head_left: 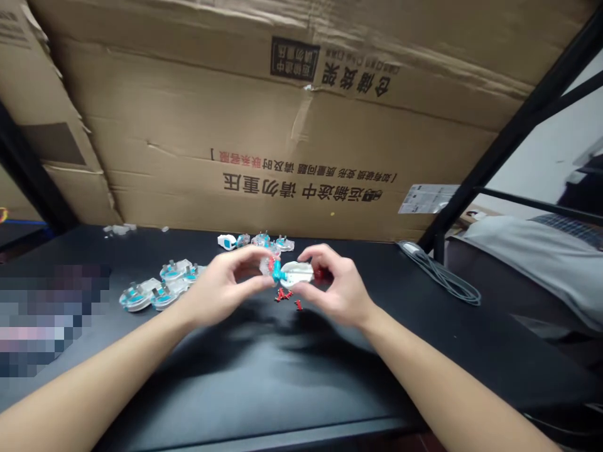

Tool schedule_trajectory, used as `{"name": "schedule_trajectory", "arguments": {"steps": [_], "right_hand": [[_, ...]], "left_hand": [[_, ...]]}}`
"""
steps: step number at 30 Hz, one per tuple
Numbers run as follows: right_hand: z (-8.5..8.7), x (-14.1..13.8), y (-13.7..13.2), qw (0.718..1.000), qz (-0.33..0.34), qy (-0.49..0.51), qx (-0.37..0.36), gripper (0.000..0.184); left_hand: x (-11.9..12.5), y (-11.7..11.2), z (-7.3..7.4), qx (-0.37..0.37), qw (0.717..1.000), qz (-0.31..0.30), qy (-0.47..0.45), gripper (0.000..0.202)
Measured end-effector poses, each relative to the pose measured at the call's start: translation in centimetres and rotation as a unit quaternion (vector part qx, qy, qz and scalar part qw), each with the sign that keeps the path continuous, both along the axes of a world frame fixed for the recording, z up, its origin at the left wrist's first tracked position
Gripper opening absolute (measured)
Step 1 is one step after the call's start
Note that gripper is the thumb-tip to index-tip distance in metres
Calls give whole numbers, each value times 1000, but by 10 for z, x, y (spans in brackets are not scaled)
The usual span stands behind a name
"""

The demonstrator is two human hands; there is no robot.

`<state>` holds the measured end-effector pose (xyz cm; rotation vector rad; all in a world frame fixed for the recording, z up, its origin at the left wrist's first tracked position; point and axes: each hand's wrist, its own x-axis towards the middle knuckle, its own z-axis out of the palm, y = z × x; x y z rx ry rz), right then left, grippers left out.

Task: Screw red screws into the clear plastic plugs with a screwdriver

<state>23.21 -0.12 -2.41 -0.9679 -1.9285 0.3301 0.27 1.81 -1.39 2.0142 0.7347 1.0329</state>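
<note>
My left hand (230, 282) pinches a small clear part with turquoise and red pieces (276, 269) between thumb and fingers. Against its right side, my right hand (342, 282) holds a rounded whitish shell piece (298, 275) by the edge; the two parts meet or overlap in the middle, and I cannot tell if they are joined. Both are held just above the black table. Several small red pieces (282, 294) lie below my hands. Something red, partly hidden, shows by my right fingers.
Clear plug-like units with turquoise insides and prongs (136, 296) stand in a group on the left. More such units (261, 240) lie at the back. A coiled grey cable (443, 276) rests on the right. Cardboard (188, 125) walls off the black table (264, 389) behind.
</note>
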Motion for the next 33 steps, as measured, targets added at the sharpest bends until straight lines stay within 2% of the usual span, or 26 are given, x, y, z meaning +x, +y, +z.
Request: {"name": "schedule_trajectory", "arguments": {"steps": [2,5,7,11,18,33], "right_hand": [[3,2,1,999,-20,23,37,15],[5,2,0,994,-26,8,103,22],[5,0,-3,991,-19,-14,131,20],[6,-4,-9,988,-18,-21,150,19],[9,-6,-14,987,-14,-14,159,19],[8,-7,-14,994,0,-11,112,25]], "left_hand": [[-4,4,-3,-42,995,24,-87,29],[-7,10,-7,-69,980,29,-183,29],[-7,10,-8,-77,975,11,-208,27],[-5,3,-10,-71,980,-27,-186,25],[-1,-5,-9,-74,982,-48,-165,24],[-4,-4,-10,-73,987,-39,-140,32]]}}
